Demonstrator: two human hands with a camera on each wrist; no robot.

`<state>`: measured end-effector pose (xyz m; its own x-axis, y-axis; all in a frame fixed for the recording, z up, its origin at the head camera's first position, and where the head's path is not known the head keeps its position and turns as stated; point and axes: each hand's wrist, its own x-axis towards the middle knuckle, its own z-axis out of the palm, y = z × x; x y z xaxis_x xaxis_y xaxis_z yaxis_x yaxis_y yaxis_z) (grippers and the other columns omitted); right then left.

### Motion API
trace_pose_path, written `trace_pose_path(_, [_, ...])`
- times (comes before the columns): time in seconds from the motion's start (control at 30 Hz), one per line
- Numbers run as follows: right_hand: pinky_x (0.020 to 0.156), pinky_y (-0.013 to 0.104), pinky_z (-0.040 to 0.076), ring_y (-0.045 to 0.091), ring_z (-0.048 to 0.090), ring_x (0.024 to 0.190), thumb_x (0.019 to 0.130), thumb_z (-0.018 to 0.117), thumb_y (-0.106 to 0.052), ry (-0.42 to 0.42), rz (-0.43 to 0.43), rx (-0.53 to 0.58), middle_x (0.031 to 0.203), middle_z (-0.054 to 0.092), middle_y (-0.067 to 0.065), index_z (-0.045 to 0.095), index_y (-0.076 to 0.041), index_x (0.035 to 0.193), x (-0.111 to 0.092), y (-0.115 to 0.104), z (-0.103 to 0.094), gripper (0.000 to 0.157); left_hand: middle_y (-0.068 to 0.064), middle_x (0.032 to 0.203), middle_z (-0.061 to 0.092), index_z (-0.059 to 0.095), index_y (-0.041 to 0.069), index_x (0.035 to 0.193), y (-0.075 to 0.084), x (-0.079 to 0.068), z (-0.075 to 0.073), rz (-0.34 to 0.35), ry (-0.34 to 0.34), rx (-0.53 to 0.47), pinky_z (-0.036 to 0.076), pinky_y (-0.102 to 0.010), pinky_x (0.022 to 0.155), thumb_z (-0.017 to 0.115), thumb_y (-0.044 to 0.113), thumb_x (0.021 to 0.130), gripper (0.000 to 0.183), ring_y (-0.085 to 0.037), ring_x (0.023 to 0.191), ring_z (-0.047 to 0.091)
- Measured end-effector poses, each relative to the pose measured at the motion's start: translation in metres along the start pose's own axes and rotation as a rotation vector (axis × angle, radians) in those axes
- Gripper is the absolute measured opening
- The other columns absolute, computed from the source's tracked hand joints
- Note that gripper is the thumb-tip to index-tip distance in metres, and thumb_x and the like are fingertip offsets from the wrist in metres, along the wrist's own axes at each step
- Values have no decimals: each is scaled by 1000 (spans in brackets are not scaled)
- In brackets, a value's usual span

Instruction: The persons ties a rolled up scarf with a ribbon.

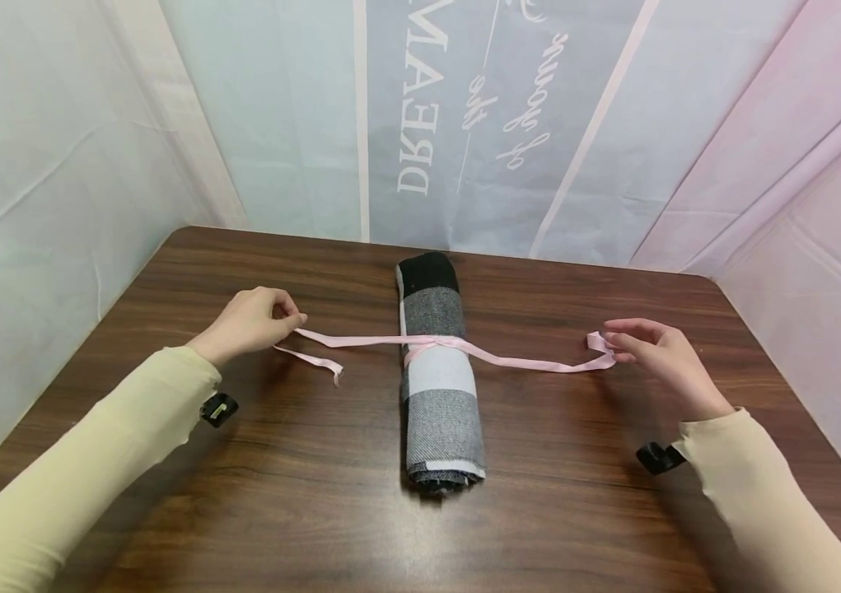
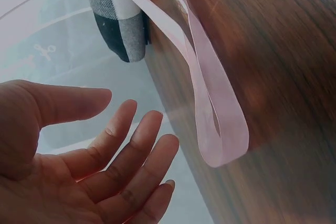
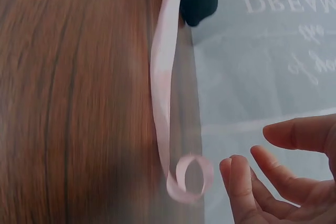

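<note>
A rolled checked cloth (image 1: 442,424) in black, grey and white lies lengthwise on the table. Round its middle goes a pink ribbon (image 1: 524,362), crossed on top, with a tail out to each side. My left hand (image 1: 253,325) is beside the left tail, which folds back in a loop (image 2: 231,145); the left wrist view shows the thumb and fingers apart, with the loop beyond the fingertips. By the curled end (image 3: 207,174) of the right tail is my right hand (image 1: 661,362), its fingers loosely bent and a gap between them and the ribbon.
The brown wooden table (image 1: 301,511) ends at the back against a hanging printed cloth (image 1: 301,123) with mirrored lettering. Pale drapes (image 1: 35,165) enclose both sides. A small black device (image 1: 218,408) sits under each wrist.
</note>
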<state>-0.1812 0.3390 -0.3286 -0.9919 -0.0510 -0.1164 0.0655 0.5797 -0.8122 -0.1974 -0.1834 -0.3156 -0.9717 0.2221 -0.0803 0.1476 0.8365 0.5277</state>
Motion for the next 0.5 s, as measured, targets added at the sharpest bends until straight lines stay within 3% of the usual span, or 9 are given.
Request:
trace_pose_path(0.1, [74, 13, 46, -6, 63, 85, 96, 57, -31, 26, -30, -80, 94, 62, -29, 54, 3, 128, 0, -7, 7, 46, -8, 84, 63, 66, 6, 90, 2, 1, 2, 7, -4, -4, 37, -30, 61, 58, 25, 92, 21, -19, 68, 48])
trace_pose_path(0.3, [71, 11, 44, -8, 63, 86, 94, 60, -31, 72, -109, -136, 91, 66, -24, 59, 1, 124, -1, -17, 19, 43, -8, 83, 63, 66, 6, 91, 7, 0, 5, 32, 0, -12, 38, -30, 62, 58, 24, 93, 20, -19, 70, 49])
trace_pose_path(0.5, [69, 10, 43, -15, 56, 80, 95, 59, -29, 122, -209, -259, 104, 70, 9, 63, -4, 118, -2, -25, 30, 35, -6, 82, 65, 67, 6, 92, 13, 1, 10, 88, 25, -8, 41, -31, 66, 59, 22, 92, 18, -18, 72, 55])
